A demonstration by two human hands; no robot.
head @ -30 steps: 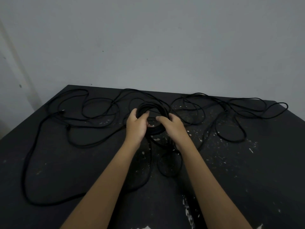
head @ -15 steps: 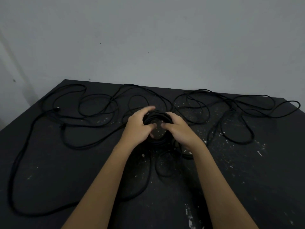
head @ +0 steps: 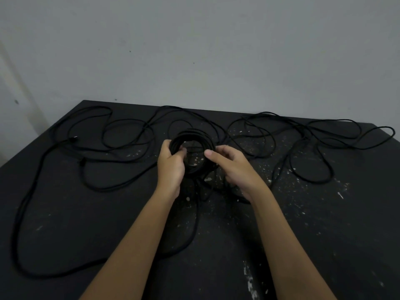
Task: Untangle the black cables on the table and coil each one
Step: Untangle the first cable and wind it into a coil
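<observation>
The left grip (head: 171,167) is curled round the left side of the cable coil (head: 190,135). The right grip (head: 233,167) pinches its right rim. The coil is held just above the table (head: 65,224), mid-far. Loose cables (head: 320,182) sprawl to the left and right.

Loose cable loops (head: 18,230) crowd left, right and behind the coil (head: 194,133); bare table (head: 324,245) opens nearer, right of it.

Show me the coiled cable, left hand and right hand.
coiled cable (head: 192,133), head view, far rim of the ring.
left hand (head: 171,168), head view, back of the hand.
right hand (head: 237,169), head view, back of the hand.
</observation>
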